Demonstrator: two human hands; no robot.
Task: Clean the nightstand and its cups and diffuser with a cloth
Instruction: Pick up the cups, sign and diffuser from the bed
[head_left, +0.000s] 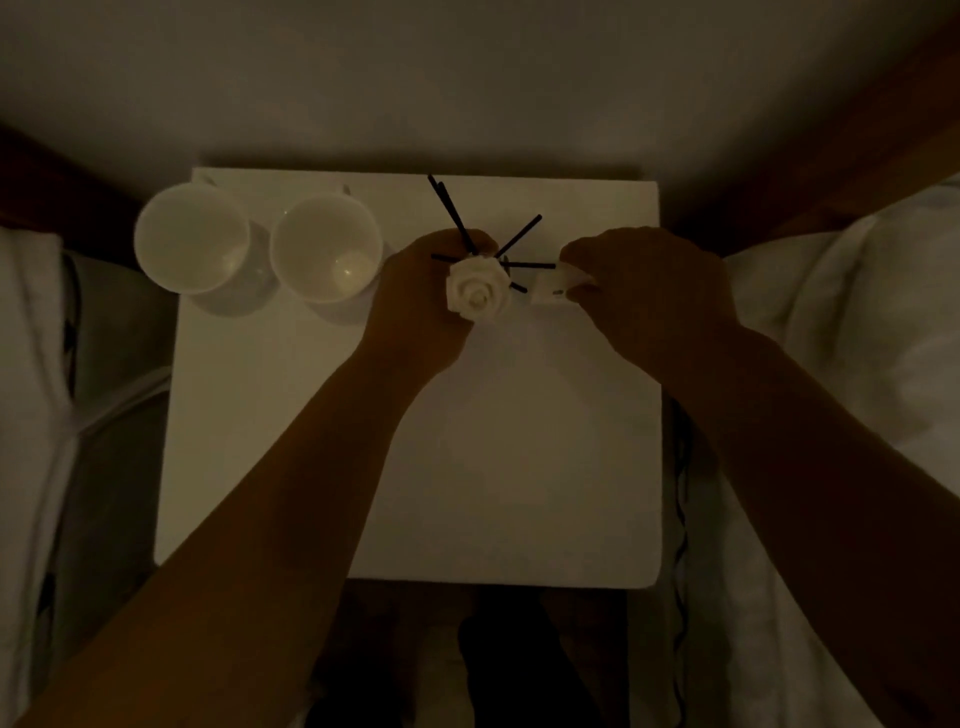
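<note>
Diffuser (475, 291) body hidden under the left hand (415, 306) and the white rose top; only the reeds and rose show. Left fingers mostly out of sight behind the diffuser, grip unclear. Right hand (649, 291) pinches a small white piece (553, 286), cloth or not, too dim to tell; most of it is covered by fingers. Both forearms cut off by the bottom edge. Stems of the two cups (192, 236) hidden beneath their bowls. Dark shapes below the surface (519, 467) near edge unreadable.
</note>
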